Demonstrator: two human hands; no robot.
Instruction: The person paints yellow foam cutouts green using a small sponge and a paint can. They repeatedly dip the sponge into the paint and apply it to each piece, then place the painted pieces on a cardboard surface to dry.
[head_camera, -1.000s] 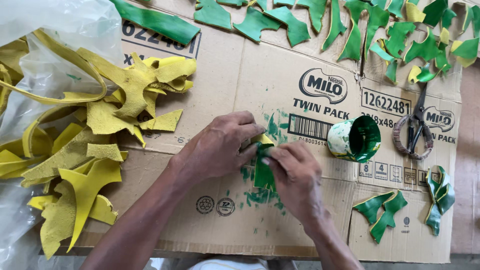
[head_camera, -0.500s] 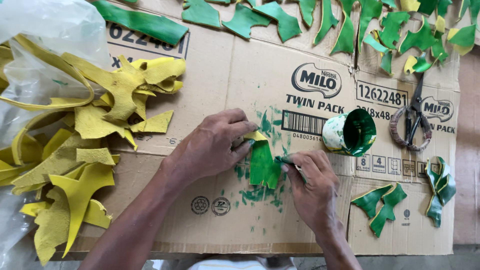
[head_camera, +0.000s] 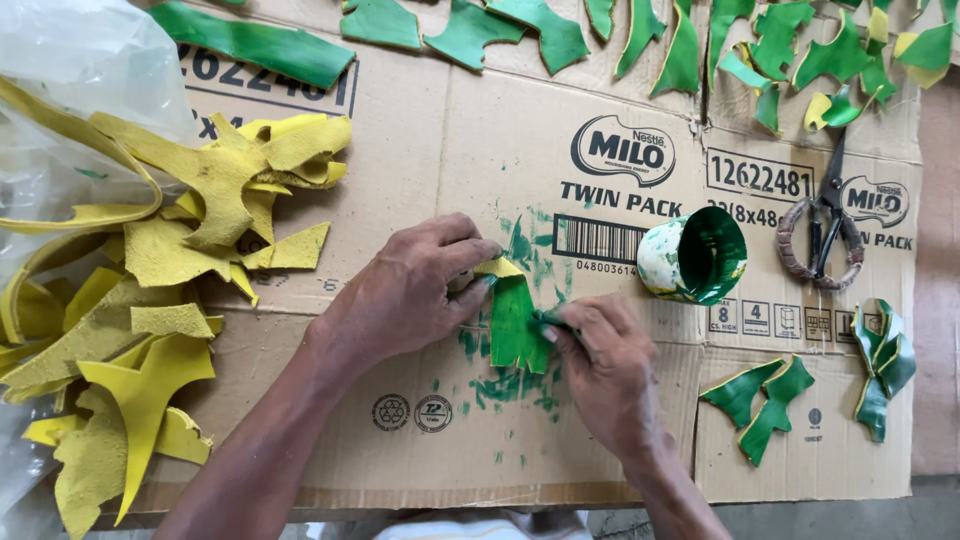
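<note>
Right now my left hand (head_camera: 405, 295) pins the half-green scrap (head_camera: 515, 320) flat on the cardboard sheet (head_camera: 430, 150), fingers closed over its yellow tip. My right hand (head_camera: 605, 365) has a tight grip on something thin at the scrap's edge; I cannot tell what. Just beyond lies a tipped paint cup (head_camera: 695, 255), then scissors (head_camera: 825, 225). Yellow scraps (head_camera: 150, 300) crowd the left; green painted pieces (head_camera: 770, 400) sit right.
</note>
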